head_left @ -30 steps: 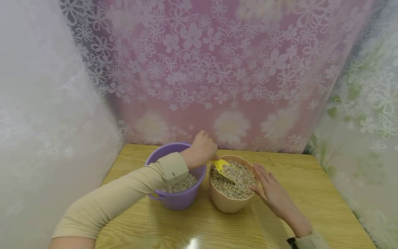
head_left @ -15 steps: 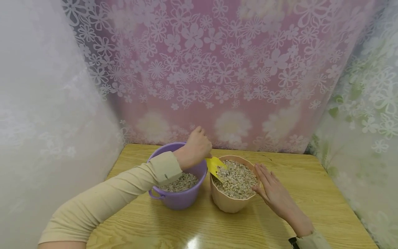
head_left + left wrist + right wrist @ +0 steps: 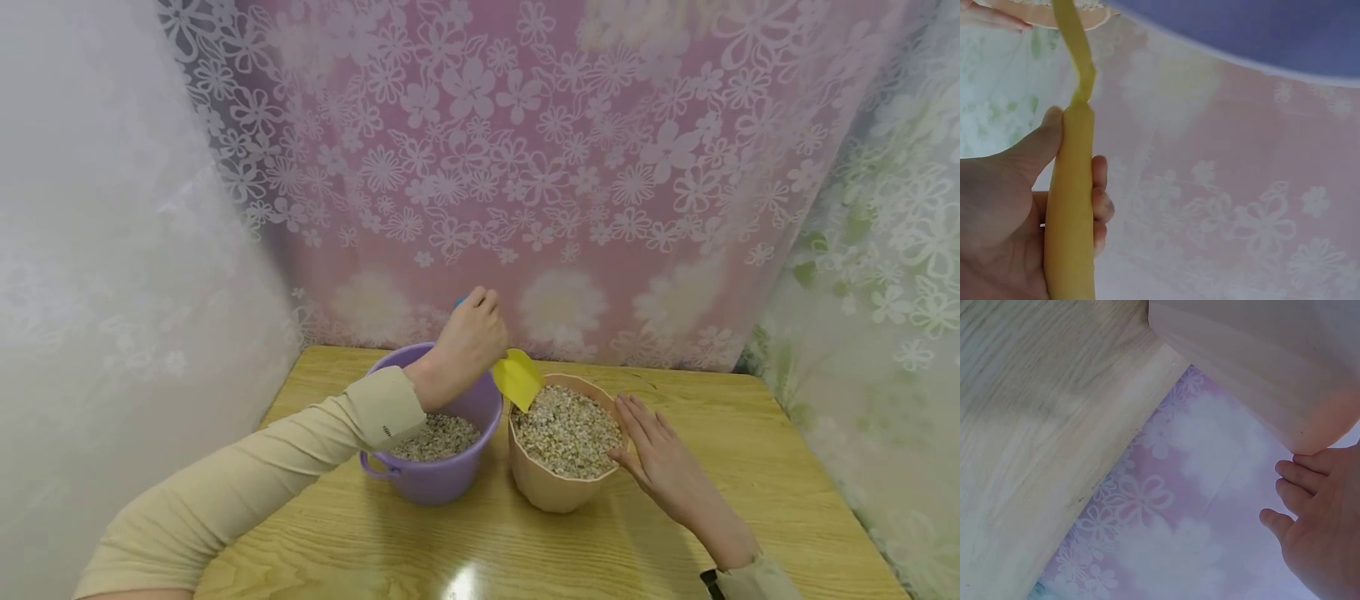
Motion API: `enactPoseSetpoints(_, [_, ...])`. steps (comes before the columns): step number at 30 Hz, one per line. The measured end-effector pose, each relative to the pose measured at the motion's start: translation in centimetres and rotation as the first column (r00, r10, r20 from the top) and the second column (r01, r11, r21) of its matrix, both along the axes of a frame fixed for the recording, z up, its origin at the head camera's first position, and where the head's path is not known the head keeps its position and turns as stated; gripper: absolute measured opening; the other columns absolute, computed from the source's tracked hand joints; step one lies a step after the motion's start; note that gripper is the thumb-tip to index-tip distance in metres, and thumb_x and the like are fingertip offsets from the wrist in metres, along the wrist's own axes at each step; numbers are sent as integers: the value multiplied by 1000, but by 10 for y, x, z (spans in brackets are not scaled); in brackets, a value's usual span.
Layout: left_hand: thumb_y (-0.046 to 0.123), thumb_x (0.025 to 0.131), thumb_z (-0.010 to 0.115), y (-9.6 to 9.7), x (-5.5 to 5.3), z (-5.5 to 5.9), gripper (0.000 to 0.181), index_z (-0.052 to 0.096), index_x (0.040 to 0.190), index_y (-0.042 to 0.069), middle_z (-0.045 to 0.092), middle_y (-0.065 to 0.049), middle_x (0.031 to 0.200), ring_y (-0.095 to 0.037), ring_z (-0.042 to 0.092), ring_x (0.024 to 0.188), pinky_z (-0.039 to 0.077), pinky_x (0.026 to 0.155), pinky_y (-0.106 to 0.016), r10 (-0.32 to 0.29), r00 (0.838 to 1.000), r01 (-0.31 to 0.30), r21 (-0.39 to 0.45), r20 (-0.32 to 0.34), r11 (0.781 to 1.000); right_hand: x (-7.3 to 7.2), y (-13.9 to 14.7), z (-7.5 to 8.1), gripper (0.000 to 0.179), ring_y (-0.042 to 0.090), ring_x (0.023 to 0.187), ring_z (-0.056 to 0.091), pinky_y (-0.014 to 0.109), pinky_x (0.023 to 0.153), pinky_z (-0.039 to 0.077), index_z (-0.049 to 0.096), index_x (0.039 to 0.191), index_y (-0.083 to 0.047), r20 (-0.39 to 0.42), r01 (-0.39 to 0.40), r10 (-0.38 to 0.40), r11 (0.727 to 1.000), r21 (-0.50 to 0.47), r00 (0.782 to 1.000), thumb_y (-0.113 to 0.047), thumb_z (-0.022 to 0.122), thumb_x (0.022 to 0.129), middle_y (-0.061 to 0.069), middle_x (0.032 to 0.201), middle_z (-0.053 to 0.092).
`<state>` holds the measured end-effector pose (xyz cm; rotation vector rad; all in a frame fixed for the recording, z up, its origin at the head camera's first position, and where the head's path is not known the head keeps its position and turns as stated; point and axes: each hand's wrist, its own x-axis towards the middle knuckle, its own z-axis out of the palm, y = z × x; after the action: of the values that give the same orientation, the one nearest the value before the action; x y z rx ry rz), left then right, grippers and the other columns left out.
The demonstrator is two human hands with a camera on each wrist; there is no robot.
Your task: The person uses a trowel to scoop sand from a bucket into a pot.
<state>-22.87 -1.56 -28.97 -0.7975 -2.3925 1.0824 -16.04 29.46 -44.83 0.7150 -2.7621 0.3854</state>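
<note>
My left hand (image 3: 468, 346) grips a yellow toy shovel (image 3: 518, 381) over the gap between two containers. In the left wrist view, its thumb and fingers wrap the thick yellow handle (image 3: 1071, 200). The blade tilts down, its tip at the left rim of a peach faceted pot (image 3: 552, 493). Pale mixed gravel (image 3: 573, 433) fills that pot nearly to the brim. My right hand (image 3: 671, 479) rests straight fingers on the pot's right rim. Left of it stands a purple bucket (image 3: 431, 485) with a lower layer of similar gravel (image 3: 438, 439), partly hidden by my left forearm.
Both containers stand close together on a wood-grain table (image 3: 525, 558). A pink flowered curtain (image 3: 480, 208) hangs right behind the table's back edge. Pale sheets close off the left and right sides. A side handle (image 3: 378, 468) sticks out from the bucket's front left.
The shovel blade has drawn left and up from the middle of the pot's gravel to its left rim, turning over. My left hand moved left with it; the right hand stayed put.
</note>
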Motion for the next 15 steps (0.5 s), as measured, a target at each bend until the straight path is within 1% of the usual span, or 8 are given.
enactPoseSetpoints(2, [45,104,51,-8,-2,-1,38,62,79,18,51,3,80,-18,34,83,29,83,-32,27,999,-30,107,31,994,0,0,1,76,41,148,30,60,113,27,20,161,-4,-26,-1,2,1000,23,1000,-39,57,103,24,160,31])
enactPoseSetpoints(3, [51,103,48,-13,-4,-1,44,64,80,17,53,3,81,-18,35,82,30,83,-32,40,998,-48,162,53,986,0,0,2,77,40,147,30,60,114,27,21,160,-4,-40,0,1,999,34,999,-40,57,103,24,160,32])
enactPoseSetpoints(6, [62,99,45,-29,-5,-3,56,67,84,14,59,1,84,-18,39,81,33,82,-32,56,992,-88,313,111,946,1,-1,4,78,38,148,31,57,116,26,24,160,-3,-96,5,1,998,64,995,-44,57,102,23,159,34])
enactPoseSetpoints(8, [63,98,48,-42,-5,-5,56,66,81,12,59,0,82,-19,41,79,33,80,-33,46,991,-93,393,128,915,2,-2,6,79,36,149,29,52,120,21,24,160,-4,-125,8,2,997,79,992,-46,56,102,21,160,33])
enactPoseSetpoints(10, [61,96,55,-56,-4,-9,56,62,73,10,56,-1,75,-19,40,75,32,78,-33,11,994,-60,466,107,883,3,-4,8,79,32,151,26,47,123,14,25,159,-3,-150,1,13,996,91,989,-49,54,102,19,162,32])
enactPoseSetpoints(12, [58,94,61,-69,-3,-14,57,51,63,11,48,0,67,-18,34,70,31,75,-33,-25,998,-10,523,59,852,4,-9,11,79,28,154,21,44,124,9,26,159,-4,-164,-10,27,994,107,986,-52,51,102,18,163,30])
enactPoseSetpoints(13, [58,93,63,-75,-2,-16,59,45,59,12,44,0,64,-17,30,68,30,73,-33,-35,999,11,541,34,841,4,-13,13,79,27,154,19,43,125,8,27,159,-3,-166,-18,36,994,111,986,-52,51,102,17,163,30])
enactPoseSetpoints(15, [58,91,66,-87,0,-20,63,37,56,13,37,1,61,-17,25,66,29,71,-32,-31,999,29,552,-6,834,3,-24,17,80,26,154,19,46,124,11,26,159,-5,-155,-34,52,993,117,987,-52,52,101,16,164,29])
